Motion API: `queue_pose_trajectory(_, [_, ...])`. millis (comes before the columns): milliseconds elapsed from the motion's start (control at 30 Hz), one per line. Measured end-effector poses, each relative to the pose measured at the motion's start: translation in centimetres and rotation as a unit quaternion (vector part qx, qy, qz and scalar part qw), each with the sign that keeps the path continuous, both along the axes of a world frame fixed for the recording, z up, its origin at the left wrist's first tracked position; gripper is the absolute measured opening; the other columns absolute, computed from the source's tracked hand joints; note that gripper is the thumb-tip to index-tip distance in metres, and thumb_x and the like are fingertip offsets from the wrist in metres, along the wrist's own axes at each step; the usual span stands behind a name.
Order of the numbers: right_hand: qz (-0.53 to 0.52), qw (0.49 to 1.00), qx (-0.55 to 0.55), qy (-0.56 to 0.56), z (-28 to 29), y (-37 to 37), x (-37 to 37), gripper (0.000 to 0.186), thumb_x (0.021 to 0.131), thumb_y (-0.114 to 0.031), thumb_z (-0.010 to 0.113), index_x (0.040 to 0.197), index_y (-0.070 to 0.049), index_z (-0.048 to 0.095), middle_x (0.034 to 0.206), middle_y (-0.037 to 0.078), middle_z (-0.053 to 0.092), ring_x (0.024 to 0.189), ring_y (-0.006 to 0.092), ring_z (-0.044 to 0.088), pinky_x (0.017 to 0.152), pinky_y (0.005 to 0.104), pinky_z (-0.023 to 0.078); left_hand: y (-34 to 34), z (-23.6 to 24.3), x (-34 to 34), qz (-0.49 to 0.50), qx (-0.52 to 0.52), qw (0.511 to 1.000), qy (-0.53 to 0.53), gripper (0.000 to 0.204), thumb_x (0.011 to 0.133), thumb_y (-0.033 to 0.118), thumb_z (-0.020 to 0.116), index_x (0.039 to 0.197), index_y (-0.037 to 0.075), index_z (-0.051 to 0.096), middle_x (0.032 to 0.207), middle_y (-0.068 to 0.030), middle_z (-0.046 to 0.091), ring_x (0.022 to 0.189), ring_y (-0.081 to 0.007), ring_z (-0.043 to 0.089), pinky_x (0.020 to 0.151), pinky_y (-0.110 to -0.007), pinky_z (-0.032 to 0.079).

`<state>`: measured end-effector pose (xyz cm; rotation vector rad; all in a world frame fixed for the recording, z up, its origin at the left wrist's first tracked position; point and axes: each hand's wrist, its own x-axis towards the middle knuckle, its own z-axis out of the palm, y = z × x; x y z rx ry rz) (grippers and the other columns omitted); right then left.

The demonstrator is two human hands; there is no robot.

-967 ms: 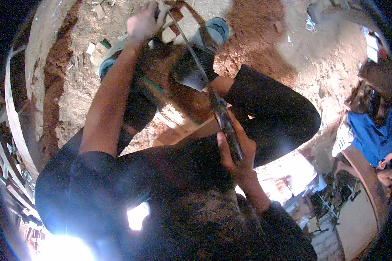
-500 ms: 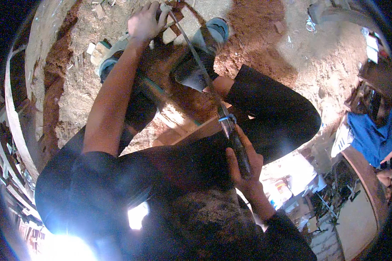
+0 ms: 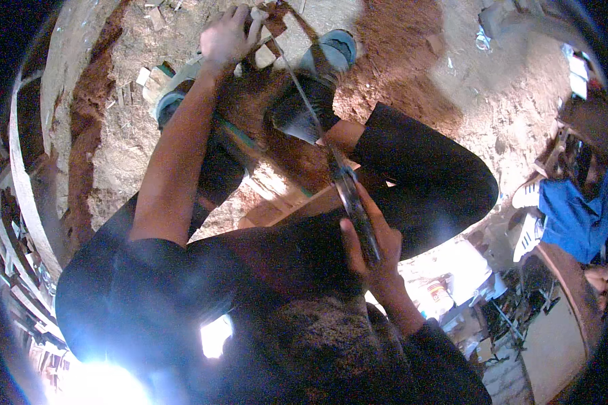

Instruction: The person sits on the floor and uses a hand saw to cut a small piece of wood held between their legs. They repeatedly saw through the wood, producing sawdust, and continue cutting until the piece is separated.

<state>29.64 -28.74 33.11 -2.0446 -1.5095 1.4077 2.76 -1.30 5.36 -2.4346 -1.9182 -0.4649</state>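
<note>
Here's my right hand [image 3: 377,246], closed around the dark handle of a long, thin tool [image 3: 356,212], thumb along the left side, index finger stretched up the right. The handle sits inside my grip, and the narrow shaft [image 3: 304,98] runs away from me, up and to the left, tilting across the view between my lower legs. Over at the far end, there's my left hand [image 3: 224,40], fingers bent and the thumb apart from them; the shaft's far end comes in just to the right of that thumb. Touching or merely near? I can't tell, nor can I see what those fingers have hold of.

Down below, a pale block [image 3: 263,56] lies near my left hand, on the ground between my two shoes. Closer in, a wooden board [image 3: 300,208] slants to the left of the handle. Far off right, blue cloth [image 3: 577,219] hangs beside white striped shoes [image 3: 528,237].
</note>
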Motion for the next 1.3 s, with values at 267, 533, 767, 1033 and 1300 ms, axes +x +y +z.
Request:
queue_pose_trajectory(267, [0.004, 0.999, 0.033, 0.033, -0.9, 0.0, 0.2, 0.059, 0.096, -0.015, 0.068, 0.151, -0.006, 0.047, 0.103, 0.019, 0.075, 0.080, 0.0353, 0.076, 0.068, 0.0418, 0.061, -0.1, 0.2, 0.3, 0.008, -0.020, 1.000, 0.015, 0.047, 0.094, 0.049, 0.059, 0.122, 0.012, 0.065, 0.107, -0.0150, 0.071, 0.096, -0.0372, 0.071, 0.081, -0.050, 0.058])
queue_pose_trajectory(533, [-0.002, 0.999, 0.036, 0.011, -0.7, -0.2, 0.6, 0.063, 0.096, -0.021, 0.067, 0.154, -0.009, 0.045, 0.102, 0.020, 0.076, 0.081, 0.0382, 0.076, 0.072, 0.0457, 0.061, -0.3, 0.2, 1.0, 0.040, -0.074, 0.996, 0.008, 0.047, 0.096, 0.050, 0.056, 0.124, 0.013, 0.063, 0.109, -0.0151, 0.071, 0.100, -0.0380, 0.070, 0.084, -0.052, 0.058])
queue_pose_trajectory(767, [-0.033, 0.998, 0.044, 0.006, 1.4, -1.5, 0.7, 0.058, 0.097, -0.020, 0.067, 0.150, -0.005, 0.049, 0.094, 0.019, 0.075, 0.072, 0.0315, 0.073, 0.067, 0.0409, 0.057, -0.5, 1.1, 1.7, 0.045, -0.061, 0.997, -0.016, 0.043, 0.097, 0.051, 0.056, 0.116, 0.013, 0.064, 0.105, -0.0147, 0.071, 0.094, -0.0380, 0.071, 0.079, -0.053, 0.058])
queue_pose_trajectory(1033, [-0.015, 1.000, -0.003, -0.012, 4.1, -0.8, 1.4, 0.055, 0.098, -0.018, 0.067, 0.147, -0.001, 0.052, 0.110, 0.021, 0.075, 0.085, 0.0214, 0.076, 0.074, 0.0315, 0.057, -0.3, 1.4, 1.9, 0.032, -0.052, 0.998, -0.003, 0.046, 0.095, 0.051, 0.058, 0.120, 0.013, 0.064, 0.103, -0.0136, 0.071, 0.096, -0.0370, 0.071, 0.078, -0.052, 0.059])
queue_pose_trajectory(1300, [0.009, 0.999, -0.022, -0.028, 6.1, 0.2, 1.7, 0.065, 0.096, -0.022, 0.069, 0.155, -0.011, 0.043, 0.089, 0.019, 0.075, 0.069, 0.0351, 0.074, 0.064, 0.0399, 0.059, -0.7, 1.7, 1.7, 0.027, -0.039, 0.999, -0.027, 0.044, 0.093, 0.048, 0.061, 0.120, 0.014, 0.064, 0.108, -0.0129, 0.069, 0.095, -0.0369, 0.070, 0.079, -0.053, 0.058])
